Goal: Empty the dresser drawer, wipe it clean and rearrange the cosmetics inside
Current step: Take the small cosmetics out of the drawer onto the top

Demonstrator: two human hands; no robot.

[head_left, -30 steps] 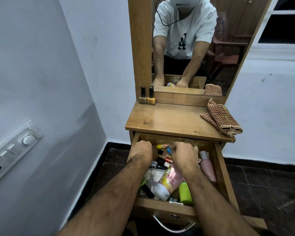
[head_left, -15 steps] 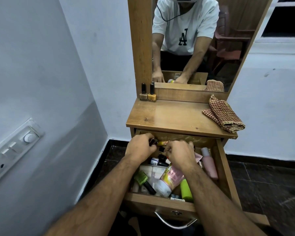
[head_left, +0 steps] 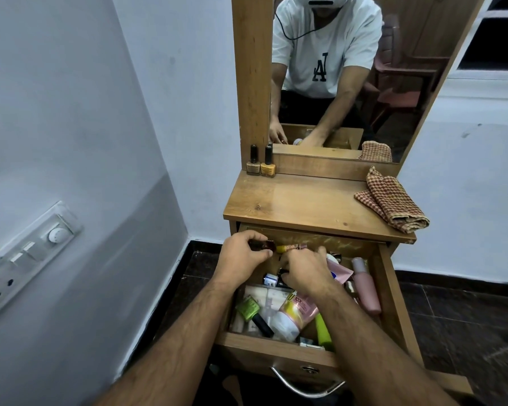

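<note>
Up from the drawer (head_left: 279, 345) came the left hand (head_left: 241, 260), and now it pinches a small dark nail polish bottle (head_left: 263, 245) near the drawer's back edge, just under the dresser top (head_left: 299, 205). The right hand (head_left: 305, 272) is down among the cosmetics at the back of the drawer, fingers curled, but I cannot tell what it holds. Inside the open drawer lie a pink and yellow tube (head_left: 294, 316), a green nail polish bottle (head_left: 251, 310), a pink bottle (head_left: 365, 287) and a green tube (head_left: 323, 331). Two nail polish bottles (head_left: 260, 165) stand on the dresser top by the mirror (head_left: 349, 68). A checked cloth (head_left: 390, 200) lies folded on the right. A switch panel (head_left: 30, 259) is on the left wall.
</note>
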